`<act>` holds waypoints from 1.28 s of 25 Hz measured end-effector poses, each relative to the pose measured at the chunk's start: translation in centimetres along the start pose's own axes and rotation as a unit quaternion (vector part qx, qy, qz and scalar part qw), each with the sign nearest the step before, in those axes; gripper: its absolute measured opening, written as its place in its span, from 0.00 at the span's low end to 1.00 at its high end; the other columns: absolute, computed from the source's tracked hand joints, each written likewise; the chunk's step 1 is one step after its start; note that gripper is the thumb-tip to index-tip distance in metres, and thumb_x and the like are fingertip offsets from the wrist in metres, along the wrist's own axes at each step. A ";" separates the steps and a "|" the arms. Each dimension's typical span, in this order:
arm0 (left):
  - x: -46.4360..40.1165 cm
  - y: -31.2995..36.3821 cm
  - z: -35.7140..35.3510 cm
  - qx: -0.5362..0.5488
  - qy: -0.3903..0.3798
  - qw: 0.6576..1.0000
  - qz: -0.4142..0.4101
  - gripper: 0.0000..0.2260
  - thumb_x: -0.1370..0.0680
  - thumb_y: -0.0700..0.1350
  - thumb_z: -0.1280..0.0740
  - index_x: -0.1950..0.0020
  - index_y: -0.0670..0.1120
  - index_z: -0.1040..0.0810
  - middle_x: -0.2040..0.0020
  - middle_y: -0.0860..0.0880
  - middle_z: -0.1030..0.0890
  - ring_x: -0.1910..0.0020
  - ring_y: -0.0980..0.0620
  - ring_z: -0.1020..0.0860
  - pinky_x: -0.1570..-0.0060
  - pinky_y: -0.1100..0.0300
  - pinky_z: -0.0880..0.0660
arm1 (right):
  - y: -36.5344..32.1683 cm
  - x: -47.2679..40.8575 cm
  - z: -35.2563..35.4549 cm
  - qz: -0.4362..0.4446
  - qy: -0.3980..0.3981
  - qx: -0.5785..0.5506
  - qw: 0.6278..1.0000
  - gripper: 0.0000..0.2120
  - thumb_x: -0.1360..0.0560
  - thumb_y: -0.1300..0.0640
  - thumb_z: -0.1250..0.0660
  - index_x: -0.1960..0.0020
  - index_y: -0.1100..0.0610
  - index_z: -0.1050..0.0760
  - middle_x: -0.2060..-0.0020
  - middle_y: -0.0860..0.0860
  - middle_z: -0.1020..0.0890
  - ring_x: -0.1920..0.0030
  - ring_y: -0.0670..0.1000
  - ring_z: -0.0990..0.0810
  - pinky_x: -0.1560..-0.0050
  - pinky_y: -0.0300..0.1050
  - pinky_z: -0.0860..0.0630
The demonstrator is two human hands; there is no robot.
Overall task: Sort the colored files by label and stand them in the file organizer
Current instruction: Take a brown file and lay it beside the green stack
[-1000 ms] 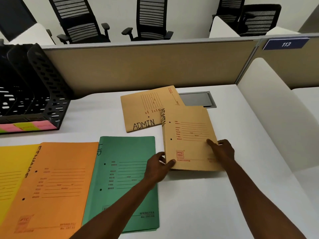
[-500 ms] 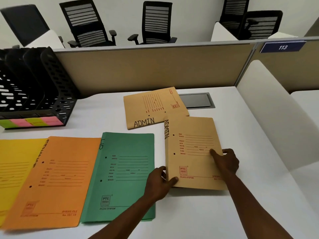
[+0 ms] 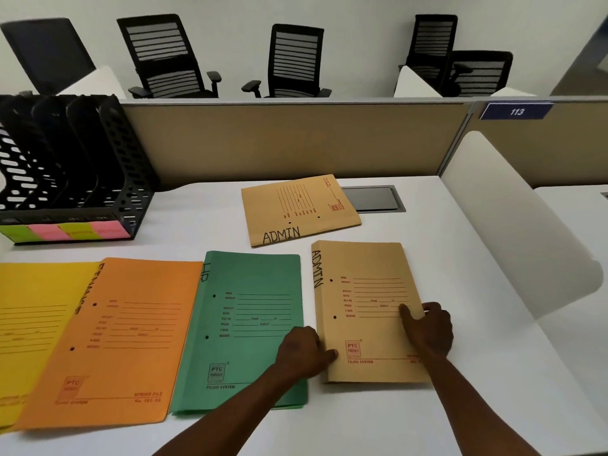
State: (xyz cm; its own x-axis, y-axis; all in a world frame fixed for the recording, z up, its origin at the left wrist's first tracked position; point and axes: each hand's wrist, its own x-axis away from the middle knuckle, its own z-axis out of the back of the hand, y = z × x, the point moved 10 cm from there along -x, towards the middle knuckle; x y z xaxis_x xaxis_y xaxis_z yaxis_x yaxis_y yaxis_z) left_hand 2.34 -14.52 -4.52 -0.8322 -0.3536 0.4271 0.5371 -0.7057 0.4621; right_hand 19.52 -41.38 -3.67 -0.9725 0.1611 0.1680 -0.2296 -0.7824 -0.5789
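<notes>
Two ADMIN files: near brown file flat on the desk, gripped by my left hand and right hand at its edges. Risk: limp cover sags, slips; organizer far left.

near brown ADMIN file: flat | far brown ADMIN file: flat | green file, orange file, yellow file: flat, row | black file organizer: upright, rear-left
</notes>
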 end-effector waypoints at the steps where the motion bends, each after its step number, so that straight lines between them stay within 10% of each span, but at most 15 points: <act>1: -0.2 0.2 0.5 -0.001 0.017 1.000 -0.008 0.24 0.27 0.63 0.31 0.42 0.46 0.23 0.48 0.48 0.22 0.50 0.52 0.24 0.50 0.59 0.26 | 0.1 0.1 0.1 0.002 0.000 0.005 1.000 0.27 0.27 0.40 0.29 0.38 0.57 0.28 0.43 0.59 0.23 0.44 0.61 0.22 0.45 0.55 0.24; 32: -7.9 -1.0 10.2 0.136 0.167 0.975 -0.060 0.31 0.25 0.55 0.29 0.26 0.46 0.32 0.33 0.44 0.29 0.33 0.47 0.31 0.37 0.56 0.31 | -17.9 0.4 -8.4 0.273 -0.034 0.127 0.953 0.34 0.27 0.35 0.34 0.27 0.52 0.34 0.29 0.57 0.33 0.29 0.59 0.36 0.35 0.59 0.32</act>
State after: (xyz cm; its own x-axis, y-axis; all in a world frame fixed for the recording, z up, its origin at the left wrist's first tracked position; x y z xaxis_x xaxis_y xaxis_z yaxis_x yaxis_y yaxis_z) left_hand 9.78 -4.75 -0.42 -0.8656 -0.4904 0.1010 0.4116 -0.5821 0.7012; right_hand 22.94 -22.22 0.05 -0.9376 -0.3448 -0.0456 0.3351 -0.8604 -0.3840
